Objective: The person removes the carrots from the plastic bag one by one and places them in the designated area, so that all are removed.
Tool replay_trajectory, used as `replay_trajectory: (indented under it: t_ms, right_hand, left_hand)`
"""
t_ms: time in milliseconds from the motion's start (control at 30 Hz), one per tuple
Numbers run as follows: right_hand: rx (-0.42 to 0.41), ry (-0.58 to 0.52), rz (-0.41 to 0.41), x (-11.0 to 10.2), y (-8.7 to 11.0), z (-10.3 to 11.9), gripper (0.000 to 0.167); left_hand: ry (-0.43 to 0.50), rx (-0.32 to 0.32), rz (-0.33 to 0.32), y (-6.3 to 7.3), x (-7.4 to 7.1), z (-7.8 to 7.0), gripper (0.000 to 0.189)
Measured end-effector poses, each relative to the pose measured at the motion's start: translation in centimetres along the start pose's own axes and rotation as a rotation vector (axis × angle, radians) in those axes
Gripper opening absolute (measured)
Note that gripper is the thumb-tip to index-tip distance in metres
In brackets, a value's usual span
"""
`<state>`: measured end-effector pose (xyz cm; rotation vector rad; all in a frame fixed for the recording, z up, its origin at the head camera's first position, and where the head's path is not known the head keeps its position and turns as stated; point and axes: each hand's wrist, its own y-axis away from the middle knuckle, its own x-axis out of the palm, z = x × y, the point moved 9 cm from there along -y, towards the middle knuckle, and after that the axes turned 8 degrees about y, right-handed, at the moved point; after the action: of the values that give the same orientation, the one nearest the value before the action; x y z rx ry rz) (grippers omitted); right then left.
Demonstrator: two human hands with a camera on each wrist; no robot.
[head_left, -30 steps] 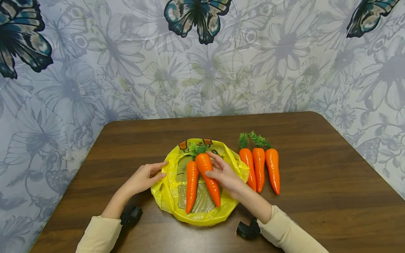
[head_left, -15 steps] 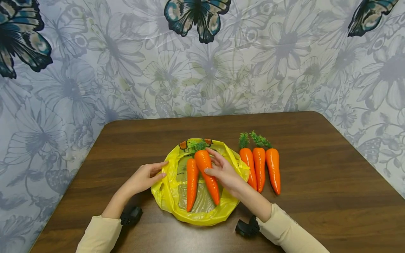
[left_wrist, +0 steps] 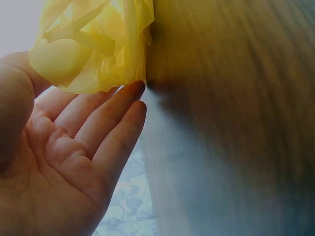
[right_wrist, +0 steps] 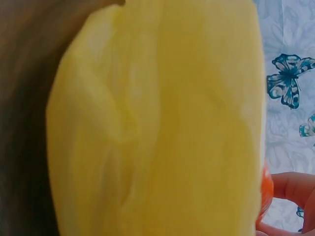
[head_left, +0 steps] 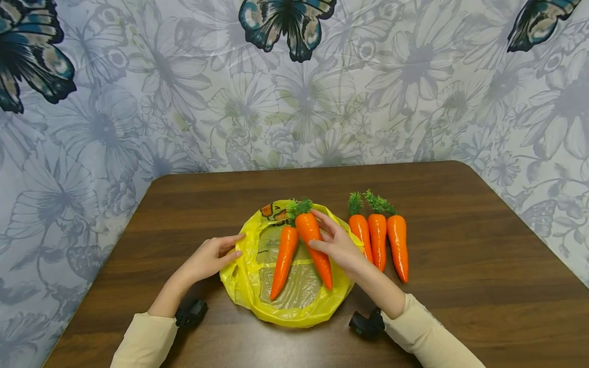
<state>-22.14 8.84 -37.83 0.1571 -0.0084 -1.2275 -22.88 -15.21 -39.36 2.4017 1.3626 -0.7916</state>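
A yellow plastic bag lies spread in a ring on the table, its mouth facing up. My left hand touches the bag's left rim; in the left wrist view its fingers lie nearly straight against the crumpled bag. Over the bag's mouth, my right hand grips an orange carrot with a green top. A second carrot slants beside it, their tops meeting; whether it is held too, I cannot tell. In the right wrist view, the bag hides most of the carrot.
Right of the bag, three more carrots with green tops lie side by side on the brown wooden table. The nearest of them is partly covered by the bag's edge and my right wrist. A patterned wall stands behind the table.
My right hand has moved right and slightly up with its carrot. The second carrot has shifted the same way and now slants. The left hand and the bag look nearly unchanged.
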Motion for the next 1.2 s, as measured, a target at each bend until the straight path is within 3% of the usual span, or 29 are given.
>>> replay_trajectory:
  t_ms: [433, 833, 1200]
  right_hand:
    - [-0.043, 0.113, -0.035, -1.9, 0.0, 0.5, 0.069]
    - [0.034, 0.027, -0.003, 0.0, -0.1, -0.5, 0.068]
    - [0.014, 0.001, 0.014, 0.3, 0.0, -0.5, 0.066]
  left_hand:
    - [0.003, -0.005, 0.006, -0.2, 0.1, -0.1, 0.044]
    - [0.007, -0.017, -0.001, -0.1, 0.1, 0.0, 0.044]
    - [0.006, -0.011, 0.004, -0.1, 0.1, 0.0, 0.044]
